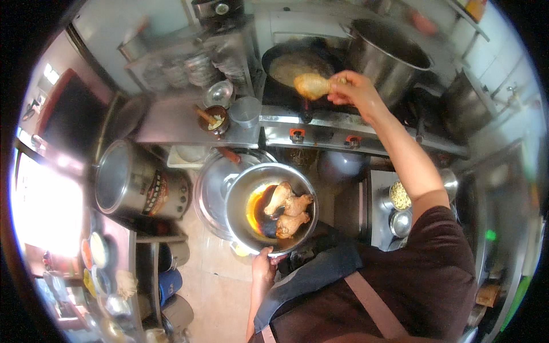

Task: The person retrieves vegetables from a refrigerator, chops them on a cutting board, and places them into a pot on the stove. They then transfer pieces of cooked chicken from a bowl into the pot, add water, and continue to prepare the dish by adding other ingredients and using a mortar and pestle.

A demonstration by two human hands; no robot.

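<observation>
My right hand (349, 89) grips a chicken drumstick (312, 86) by its bone end, in front of a black wok (268, 64) on the stove. Bubbling, cloudy liquid fills part of the wok. Down by my body, my left hand (264, 262) holds the rim of a steel bowl (240, 188). Several pieces of browned chicken (293, 206) lie in it, on the side towards me, beside a pool of dark brown liquid (260, 210).
A tall steel stockpot (377, 55) stands right of the wok. On the left counter are a mortar with a wooden pestle (213, 122) and a clear plastic container (245, 111). Below it, a large metal lid (210, 184) lies partly behind the bowl. A steel cooker (146, 184) stands at left.
</observation>
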